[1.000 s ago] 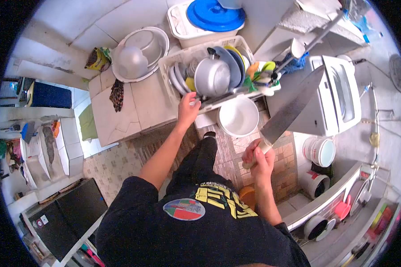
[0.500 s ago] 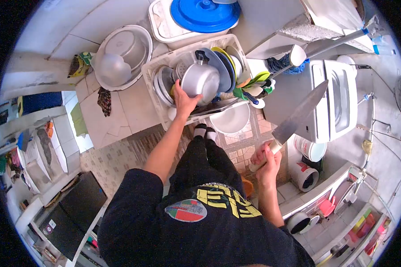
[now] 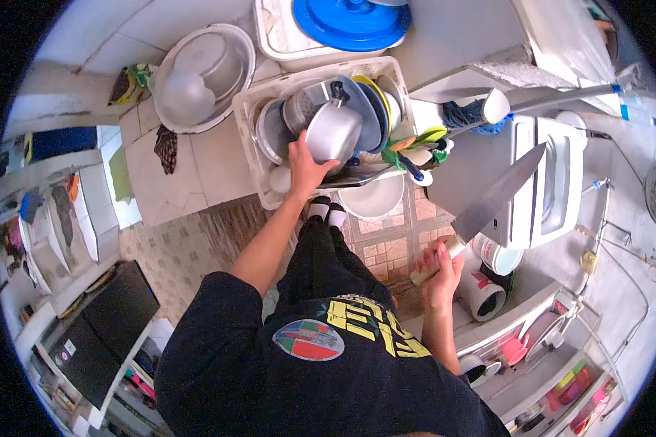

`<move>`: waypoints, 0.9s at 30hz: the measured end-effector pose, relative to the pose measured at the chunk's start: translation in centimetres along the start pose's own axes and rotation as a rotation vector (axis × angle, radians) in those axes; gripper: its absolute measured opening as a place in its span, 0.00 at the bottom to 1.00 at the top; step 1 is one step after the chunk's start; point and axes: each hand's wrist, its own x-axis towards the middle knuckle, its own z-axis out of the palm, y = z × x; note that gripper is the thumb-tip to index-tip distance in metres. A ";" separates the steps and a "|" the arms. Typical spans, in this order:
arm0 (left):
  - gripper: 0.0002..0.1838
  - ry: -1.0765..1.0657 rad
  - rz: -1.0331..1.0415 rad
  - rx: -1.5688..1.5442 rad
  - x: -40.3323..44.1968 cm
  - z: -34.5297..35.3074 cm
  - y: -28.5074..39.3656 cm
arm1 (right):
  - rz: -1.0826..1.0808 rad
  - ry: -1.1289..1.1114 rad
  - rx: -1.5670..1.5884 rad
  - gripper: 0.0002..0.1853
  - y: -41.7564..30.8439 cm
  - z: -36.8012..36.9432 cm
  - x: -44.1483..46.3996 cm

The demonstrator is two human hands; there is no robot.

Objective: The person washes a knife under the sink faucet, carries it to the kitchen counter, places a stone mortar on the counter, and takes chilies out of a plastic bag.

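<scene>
My left hand (image 3: 307,167) is on a silver metal pot (image 3: 333,135), its thumb and fingers spread around the near side of it. The pot has a black handle and lies tilted among dishes in a cream plastic crate (image 3: 244,109). Plates, a perforated metal strainer (image 3: 297,111) and blue-grey dishes (image 3: 370,116) stand around it. In my right hand (image 3: 441,271) is a large knife (image 3: 501,193), held by its pale handle, the wide blade pointing up and to the right, clear of the crate.
Utensils (image 3: 415,154) stick out at the crate's right corner. A white basin (image 3: 169,120) with metal pots sits left on the tiled counter (image 3: 211,171). Behind the crate is a blue lid (image 3: 353,25). A white washing machine (image 3: 521,218) stands right; a white bowl (image 3: 375,198) is below the crate.
The view has shifted slightly. The pot has tipped a little within the crate, with my left hand still on it. The knife stays in my right hand, at nearly the same angle.
</scene>
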 end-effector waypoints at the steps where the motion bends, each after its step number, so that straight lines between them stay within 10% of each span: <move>1: 0.56 0.004 0.020 0.005 -0.2 -0.2 0.0 | 0.013 0.018 0.023 0.09 0.1 0.1 -0.1; 27: 0.41 -0.007 0.033 -0.124 -4.4 -0.2 -2.8 | 0.032 -0.025 -0.122 0.07 2.0 1.9 -0.3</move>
